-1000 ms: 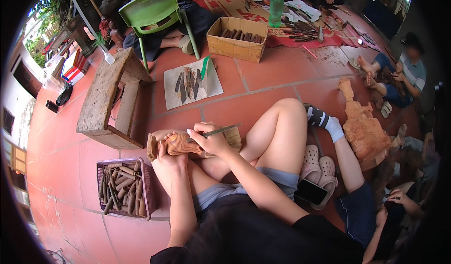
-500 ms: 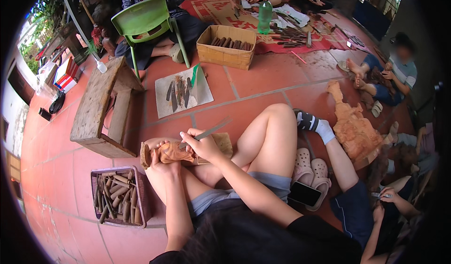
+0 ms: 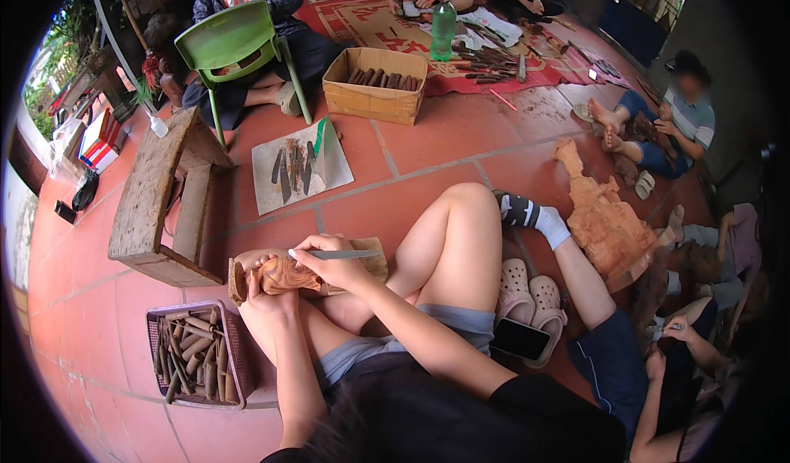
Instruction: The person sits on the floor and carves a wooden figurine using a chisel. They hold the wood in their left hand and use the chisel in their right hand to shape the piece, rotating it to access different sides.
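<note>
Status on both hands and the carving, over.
Left hand gripping wooden carving. Right hand holding flat metal tool over it, contact unclear. Purple basket off to the left, apart from carving.

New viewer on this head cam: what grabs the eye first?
Probably the carved wooden figure over the person's lap, held by the left hand, while the right hand grips a thin grey tool above it. Next, the bright green chair at upper left and the large orange-brown carving on the floor at right.
</note>
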Demonstrator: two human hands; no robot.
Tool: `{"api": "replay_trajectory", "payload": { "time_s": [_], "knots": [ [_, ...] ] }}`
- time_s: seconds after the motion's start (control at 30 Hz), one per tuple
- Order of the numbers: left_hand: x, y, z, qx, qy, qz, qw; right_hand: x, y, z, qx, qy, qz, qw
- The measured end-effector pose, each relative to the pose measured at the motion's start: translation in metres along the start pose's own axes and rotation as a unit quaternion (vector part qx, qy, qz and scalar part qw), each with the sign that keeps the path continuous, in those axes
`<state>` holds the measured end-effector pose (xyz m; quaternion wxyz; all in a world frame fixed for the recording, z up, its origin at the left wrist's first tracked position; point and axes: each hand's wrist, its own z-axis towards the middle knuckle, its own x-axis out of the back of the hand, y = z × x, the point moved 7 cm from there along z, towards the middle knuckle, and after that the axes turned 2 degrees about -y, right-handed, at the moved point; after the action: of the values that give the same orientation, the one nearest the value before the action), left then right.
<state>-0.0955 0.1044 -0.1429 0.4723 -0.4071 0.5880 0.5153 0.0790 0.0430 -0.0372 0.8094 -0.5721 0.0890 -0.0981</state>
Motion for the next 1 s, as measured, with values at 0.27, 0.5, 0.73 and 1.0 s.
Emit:
{"api": "replay_trajectory", "payload": {
  "time_s": [0.27, 0.5, 0.73, 1.0],
  "knots": [
    [-0.004, 0.001, 0.003, 0.002, -0.031, 0.002, 1.0, 0.009, 0.016, -0.003, -0.048, 0.014, -0.077, 0.996],
    [0.003, 0.0, 0.002, 0.006, -0.014, 0.017, 1.0, 0.005, -0.008, -0.001, 0.085, -0.021, -0.199, 0.976],
    [0.005, 0.002, 0.004, 0.005, -0.016, 0.017, 1.0, 0.008, -0.006, -0.001, -0.02, -0.027, -0.049, 0.998],
    [0.009, 0.004, 0.005, -0.001, 0.029, -0.013, 0.999, 0.011, 0.018, -0.003, -0.098, -0.052, -0.043, 0.993]
  ]
}}
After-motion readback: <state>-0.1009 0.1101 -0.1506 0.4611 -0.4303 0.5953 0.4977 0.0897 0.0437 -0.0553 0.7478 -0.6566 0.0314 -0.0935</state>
